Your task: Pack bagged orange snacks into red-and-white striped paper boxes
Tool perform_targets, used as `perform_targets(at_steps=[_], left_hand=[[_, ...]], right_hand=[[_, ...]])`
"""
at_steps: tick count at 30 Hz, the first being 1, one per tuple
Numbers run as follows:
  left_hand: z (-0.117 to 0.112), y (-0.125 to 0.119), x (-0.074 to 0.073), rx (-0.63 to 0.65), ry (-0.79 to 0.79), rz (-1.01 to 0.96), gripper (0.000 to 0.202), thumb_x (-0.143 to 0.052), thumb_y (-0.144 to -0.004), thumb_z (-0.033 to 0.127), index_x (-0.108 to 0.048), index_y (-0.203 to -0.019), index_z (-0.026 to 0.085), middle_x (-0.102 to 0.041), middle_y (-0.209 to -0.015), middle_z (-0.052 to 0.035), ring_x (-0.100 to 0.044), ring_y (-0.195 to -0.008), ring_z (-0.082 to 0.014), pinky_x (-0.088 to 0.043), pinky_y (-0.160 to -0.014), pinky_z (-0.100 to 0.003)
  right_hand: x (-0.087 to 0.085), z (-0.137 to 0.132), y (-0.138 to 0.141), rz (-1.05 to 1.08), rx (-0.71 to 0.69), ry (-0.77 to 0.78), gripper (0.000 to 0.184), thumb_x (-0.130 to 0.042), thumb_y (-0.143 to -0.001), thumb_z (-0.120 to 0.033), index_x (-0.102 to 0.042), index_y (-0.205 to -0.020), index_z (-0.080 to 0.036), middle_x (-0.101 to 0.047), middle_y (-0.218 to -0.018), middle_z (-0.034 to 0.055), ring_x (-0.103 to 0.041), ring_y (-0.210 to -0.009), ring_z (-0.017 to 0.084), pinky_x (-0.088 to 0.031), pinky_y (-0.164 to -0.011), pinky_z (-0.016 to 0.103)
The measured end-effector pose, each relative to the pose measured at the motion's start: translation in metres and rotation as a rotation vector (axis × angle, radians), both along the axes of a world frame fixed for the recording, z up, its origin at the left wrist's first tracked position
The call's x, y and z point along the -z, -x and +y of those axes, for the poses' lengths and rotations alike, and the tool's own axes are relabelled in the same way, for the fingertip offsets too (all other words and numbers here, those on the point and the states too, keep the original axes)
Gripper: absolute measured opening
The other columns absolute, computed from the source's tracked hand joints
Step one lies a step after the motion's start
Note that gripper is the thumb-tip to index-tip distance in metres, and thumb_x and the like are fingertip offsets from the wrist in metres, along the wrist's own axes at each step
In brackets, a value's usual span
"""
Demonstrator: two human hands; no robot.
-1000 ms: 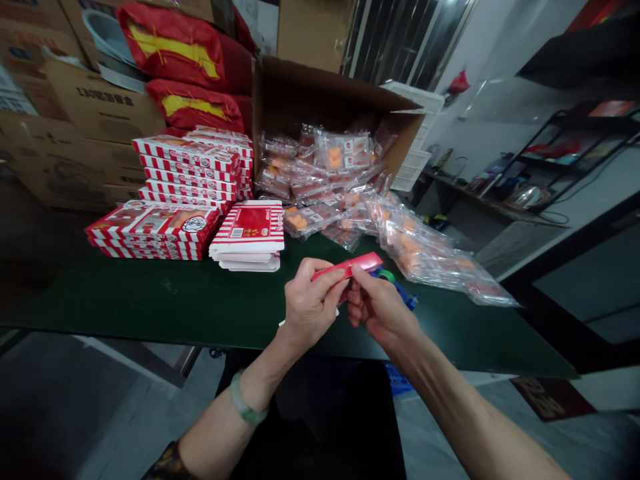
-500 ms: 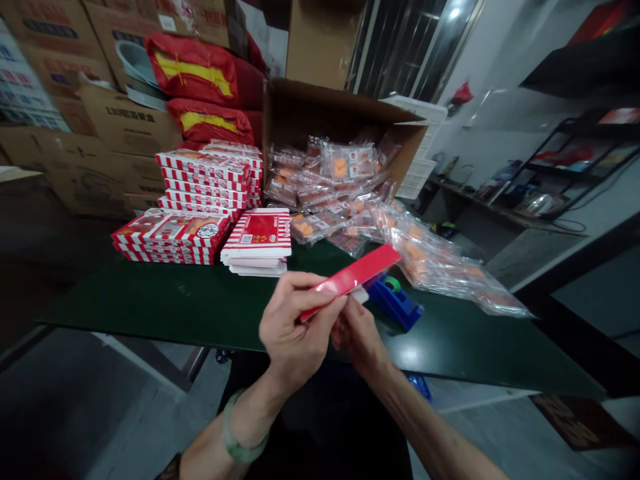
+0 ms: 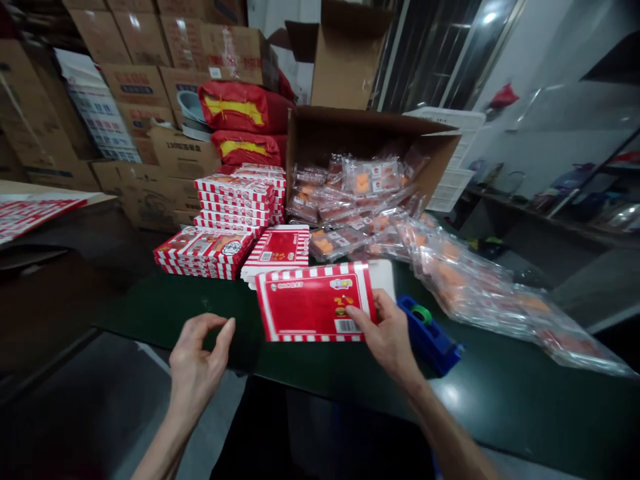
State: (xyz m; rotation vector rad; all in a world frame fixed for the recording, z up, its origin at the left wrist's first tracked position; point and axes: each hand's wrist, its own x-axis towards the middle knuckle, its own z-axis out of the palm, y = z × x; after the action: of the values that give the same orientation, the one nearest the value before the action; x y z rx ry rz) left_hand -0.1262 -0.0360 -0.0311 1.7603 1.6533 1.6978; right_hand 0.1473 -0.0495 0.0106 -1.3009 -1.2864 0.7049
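Packets [image 3: 370,180] in clear plastic lie heaped inside a large cardboard box [image 3: 440,160], which rests on its side with its mouth facing the person; orange pieces show through the film of several. More packets [image 3: 465,280] spill out of that mouth and run in an overlapping row along the right part of the green surface [image 3: 325,373]. The right hand [image 3: 390,333] has its grip closed on the right end of a red printed carton [image 3: 305,307], thumb on the front, fingers behind. This carton is held up over the middle of the surface, its striped edges at top and bottom and a white flap showing at the right; whether anything is inside cannot be told. The left hand [image 3: 200,360] is to the left of the carton, apart from it, its grip released, thumb and forefinger curled toward each other. Beyond the carton is a pile of striped cards [image 3: 285,247], with a low stack of striped boxes [image 3: 205,250] beside it and a taller stack [image 3: 233,200] behind; their contents are hidden. Just right of the right hand stands a blue tape dispenser [image 3: 433,340], holding a green-centred roll [image 3: 423,314].
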Motion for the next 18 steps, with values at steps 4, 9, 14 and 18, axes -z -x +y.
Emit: perform_targets(at_steps=[4,9,14,18], left_hand=[[0.008,-0.028,-0.03,0.167,-0.118,0.177,0.078,-0.082,-0.05,0.046,-0.057,-0.119,0.02,-0.059,-0.121,-0.0129,-0.057,-0.109,-0.0306,-0.048,-0.093,-0.042],[0.029,-0.037,-0.047,0.497,0.266,-0.143,0.038,-0.078,-0.058,0.045,-0.067,-0.083,0.017,-0.069,-0.067,-0.0026,-0.064,-0.057,-0.0189,-0.056,-0.055,-0.029],[0.036,-0.005,-0.015,0.179,0.41,-0.602,0.045,-0.084,-0.047,0.039,-0.065,-0.081,0.017,-0.073,-0.073,-0.0031,-0.068,-0.06,-0.0228,-0.059,-0.054,-0.031],[0.032,0.004,0.002,0.172,0.423,-0.677,0.043,-0.086,-0.043,0.038,-0.065,-0.074,0.018,-0.073,-0.067,-0.0025,-0.068,-0.057,-0.0234,-0.059,-0.052,-0.03]], right_hand=[[-0.053,0.007,0.008,-0.812,-0.353,-0.227,0.007,-0.058,-0.082,-0.026,-0.06,-0.079,-0.02,-0.066,-0.075,0.002,-0.058,-0.066,0.016,-0.041,-0.063,0.027],[-0.079,0.013,0.025,-0.813,-0.4,-0.577,0.013,-0.052,-0.087,-0.027,-0.064,-0.092,-0.024,-0.067,-0.079,0.0041,-0.06,-0.073,0.019,-0.044,-0.066,0.03],[-0.044,0.133,0.005,-0.888,0.345,-0.066,0.046,-0.039,-0.092,-0.034,-0.041,-0.134,-0.016,-0.045,-0.136,0.0181,-0.042,-0.126,0.029,-0.036,-0.098,0.043],[0.002,0.237,0.015,-1.175,0.183,0.367,0.098,-0.077,-0.064,-0.042,-0.028,-0.141,-0.006,-0.026,-0.145,0.0304,-0.023,-0.134,0.046,-0.029,-0.099,0.058]])
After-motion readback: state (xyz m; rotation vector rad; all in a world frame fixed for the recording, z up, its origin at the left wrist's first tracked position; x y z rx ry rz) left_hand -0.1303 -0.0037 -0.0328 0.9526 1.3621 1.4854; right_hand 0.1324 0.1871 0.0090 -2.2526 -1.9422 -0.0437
